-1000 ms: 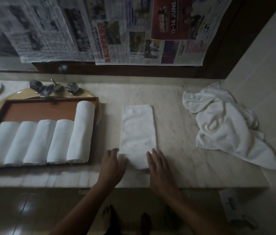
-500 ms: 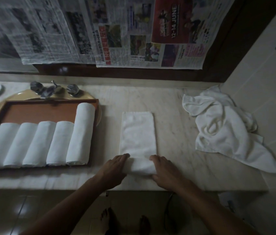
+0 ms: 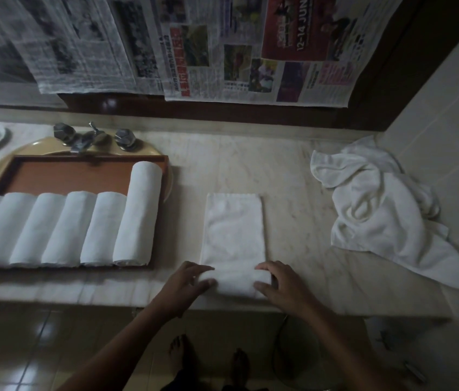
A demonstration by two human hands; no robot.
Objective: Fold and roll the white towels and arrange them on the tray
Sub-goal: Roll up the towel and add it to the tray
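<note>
Two hands, left hand point(image 3: 184, 287) and right hand point(image 3: 283, 286), fingers curled over and thumbs against the rolled near end of the long folded white towel point(image 3: 234, 230) | its far part lies flat on the pale marble counter point(image 3: 301, 187) | beside it a brown wooden tray point(image 3: 81, 160) holding a row of rolled white towels point(image 3: 81, 227) | crumpled white towel heap point(image 3: 383, 210) on the opposite side

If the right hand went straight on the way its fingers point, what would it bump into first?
The right hand points forward-left over the folded towel it grips, so it would first cross that towel's flat, unrolled part. The rolled towels on the tray probably lie further along.
</note>
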